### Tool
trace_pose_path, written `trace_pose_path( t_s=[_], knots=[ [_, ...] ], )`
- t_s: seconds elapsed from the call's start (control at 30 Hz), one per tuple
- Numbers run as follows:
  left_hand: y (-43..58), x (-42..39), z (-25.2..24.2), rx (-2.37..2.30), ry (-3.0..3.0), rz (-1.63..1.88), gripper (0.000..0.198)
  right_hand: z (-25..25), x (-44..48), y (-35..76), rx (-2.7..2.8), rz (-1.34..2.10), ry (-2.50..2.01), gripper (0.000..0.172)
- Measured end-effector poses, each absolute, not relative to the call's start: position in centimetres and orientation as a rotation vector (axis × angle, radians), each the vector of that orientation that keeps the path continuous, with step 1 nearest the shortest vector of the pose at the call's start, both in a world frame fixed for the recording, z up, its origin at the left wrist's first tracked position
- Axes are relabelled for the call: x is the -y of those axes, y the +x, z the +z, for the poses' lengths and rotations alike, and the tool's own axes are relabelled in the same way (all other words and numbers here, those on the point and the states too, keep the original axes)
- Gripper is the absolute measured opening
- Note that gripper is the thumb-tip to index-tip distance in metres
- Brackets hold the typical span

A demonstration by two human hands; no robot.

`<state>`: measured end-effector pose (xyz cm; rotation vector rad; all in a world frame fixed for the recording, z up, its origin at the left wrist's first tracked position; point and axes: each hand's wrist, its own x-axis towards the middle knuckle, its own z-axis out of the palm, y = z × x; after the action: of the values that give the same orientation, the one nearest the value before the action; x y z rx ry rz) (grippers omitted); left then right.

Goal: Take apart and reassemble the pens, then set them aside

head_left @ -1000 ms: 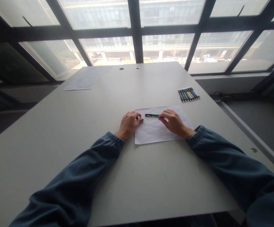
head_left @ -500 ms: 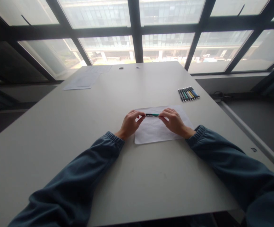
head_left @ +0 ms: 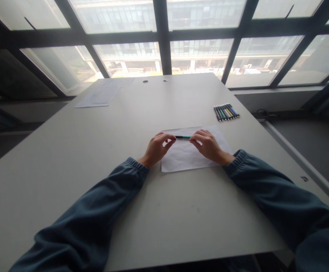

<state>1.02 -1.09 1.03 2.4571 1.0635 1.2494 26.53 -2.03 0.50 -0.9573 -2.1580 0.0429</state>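
Observation:
Between both hands a slim pen [head_left: 182,137] lies level, dark toward the left and green toward the right. My left hand [head_left: 158,147] pinches its dark end between thumb and fingers. The green end is pinched the same way by my right hand [head_left: 206,144]. The fingertips cover both ends of the pen. Beneath the hands is a white sheet of paper [head_left: 185,158], flat on the table, with faint marks I cannot read.
A row of several pens [head_left: 227,112], black, green, yellow and blue, lies at the table's right. More paper sheets [head_left: 96,96] rest at the far left. The white table [head_left: 76,158] reaches to large windows; its right edge runs past my right arm.
Both hands keep their pinch on the pen, with only a tiny shift of the fingers. The paper and the row of pens stay where they were.

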Motion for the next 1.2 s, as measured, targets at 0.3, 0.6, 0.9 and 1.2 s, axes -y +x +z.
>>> trace_pose_path(
  t_s=[0.3, 0.6, 0.9, 1.2],
  knots=[
    [1.00, 1.08, 1.00, -1.025, 2.473, 1.217, 0.009, 0.40, 1.97, 26.59, 2.186, 0.015, -0.903, 0.017],
    [1.10, 1.19, 0.99, -0.967, 2.498, 1.212, 0.010, 0.45, 2.08, 26.51, 2.211, 0.017, -0.858, 0.017],
    [1.04, 1.00, 1.01, -0.842, 2.529, 1.184, 0.014, 0.84, 2.46, 26.39, 2.239, 0.070, -0.851, 0.021],
    [1.15, 1.27, 1.31, -0.883, 2.562, 1.164, 0.012, 0.95, 2.64, 26.33, 2.203, 0.208, -0.769, 0.017]
  ],
)
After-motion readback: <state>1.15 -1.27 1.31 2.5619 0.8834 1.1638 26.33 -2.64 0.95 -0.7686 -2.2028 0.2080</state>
